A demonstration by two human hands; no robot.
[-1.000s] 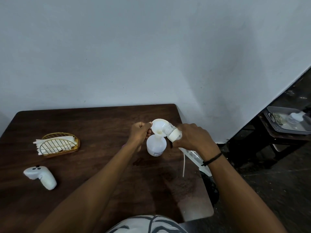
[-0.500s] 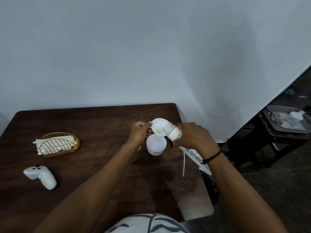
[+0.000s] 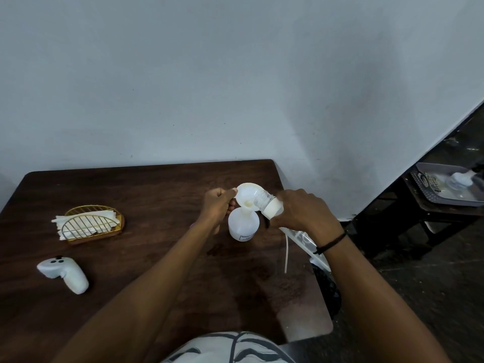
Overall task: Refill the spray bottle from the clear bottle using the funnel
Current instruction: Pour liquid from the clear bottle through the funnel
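A white spray bottle [image 3: 243,226] without its head stands upright on the dark wooden table [image 3: 146,258]. A white funnel [image 3: 247,196] sits in its neck. My left hand [image 3: 218,203] pinches the funnel's left rim. My right hand [image 3: 305,213] grips the clear bottle [image 3: 268,204], tipped down to the left with its mouth over the funnel bowl. The spray head with its thin dip tube [image 3: 286,251] lies on the table under my right wrist, mostly hidden.
A gold wire napkin holder [image 3: 93,224] with white napkins stands at the left. A white handheld controller [image 3: 65,275] lies near the front left. The wall rises right behind the table. A grey tray [image 3: 445,189] rests on a dark stand to the far right.
None of the objects has visibly shifted; both hands keep the same hold and the clear bottle stays tipped over the funnel.
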